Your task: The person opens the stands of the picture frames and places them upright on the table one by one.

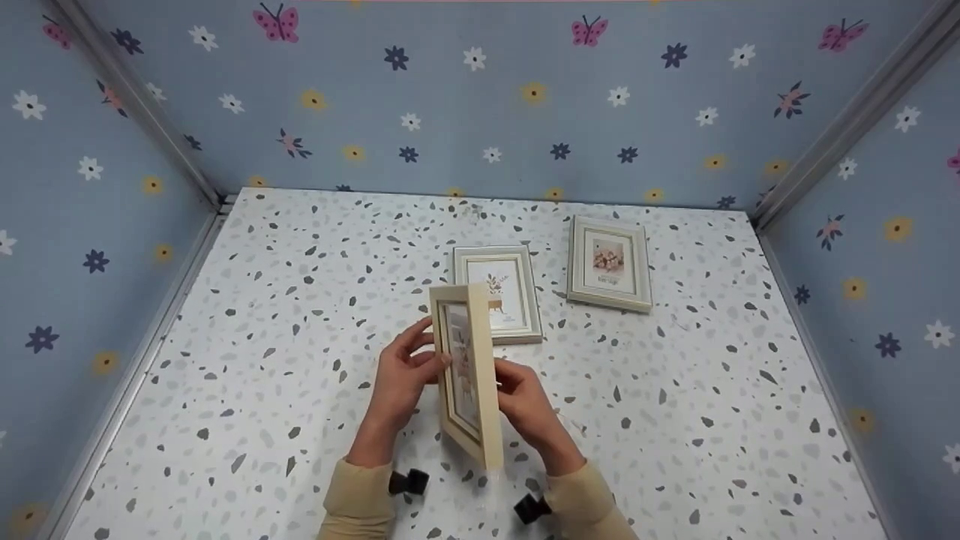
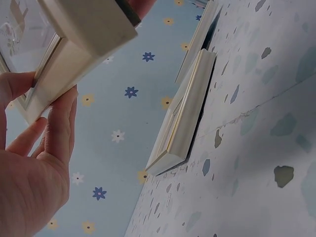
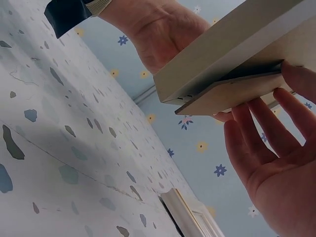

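Note:
A cream picture frame (image 1: 489,382) is held up off the table, tilted nearly edge-on in the head view. My left hand (image 1: 400,379) grips its left side, with the thumb on the front border and the fingers behind, as the left wrist view also shows. Behind the frame, my right hand (image 1: 525,397) pinches the stand flap (image 3: 232,94) on its back. That flap stands slightly apart from the backing in the right wrist view. A second picture frame (image 1: 517,300) with a plant print lies face up just beyond, partly hidden by the held one.
To the right, a third picture frame (image 1: 610,262) with a flower print lies face up on the speckled white table (image 1: 262,337). Blue flowered panels (image 1: 480,97) enclose the back and both sides. Black wrist mounts (image 1: 409,481) sit beside the sleeves.

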Tool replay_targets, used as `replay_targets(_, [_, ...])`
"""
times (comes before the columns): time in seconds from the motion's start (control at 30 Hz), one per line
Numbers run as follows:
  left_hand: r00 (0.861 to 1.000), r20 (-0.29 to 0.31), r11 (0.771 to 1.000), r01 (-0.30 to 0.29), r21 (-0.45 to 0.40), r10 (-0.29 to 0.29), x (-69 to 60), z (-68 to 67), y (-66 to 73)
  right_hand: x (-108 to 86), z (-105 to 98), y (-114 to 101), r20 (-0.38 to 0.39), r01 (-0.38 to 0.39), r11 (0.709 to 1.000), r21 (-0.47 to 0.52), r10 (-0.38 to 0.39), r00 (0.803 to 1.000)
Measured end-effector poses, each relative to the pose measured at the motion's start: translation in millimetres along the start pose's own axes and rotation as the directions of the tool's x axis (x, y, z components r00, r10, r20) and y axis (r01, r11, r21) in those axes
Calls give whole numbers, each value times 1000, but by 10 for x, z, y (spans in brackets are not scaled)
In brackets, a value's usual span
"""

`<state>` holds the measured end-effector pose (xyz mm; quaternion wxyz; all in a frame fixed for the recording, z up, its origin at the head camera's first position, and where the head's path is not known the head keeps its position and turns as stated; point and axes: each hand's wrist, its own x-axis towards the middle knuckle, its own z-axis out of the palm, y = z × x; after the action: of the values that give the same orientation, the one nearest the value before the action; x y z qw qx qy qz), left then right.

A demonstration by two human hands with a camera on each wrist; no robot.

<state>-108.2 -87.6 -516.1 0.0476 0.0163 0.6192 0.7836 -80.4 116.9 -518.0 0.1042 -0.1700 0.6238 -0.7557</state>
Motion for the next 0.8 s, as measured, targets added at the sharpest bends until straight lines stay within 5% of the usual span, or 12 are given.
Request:
replay_targets(0.53, [999, 20, 999, 37, 19, -38, 6, -38, -36, 2, -77, 10, 13, 21, 1000, 14, -21, 1000])
replay_targets(0.8, [998, 42, 999, 37, 27, -38, 2, -65, -48, 10, -122, 28, 33, 91, 996, 13, -91, 995])
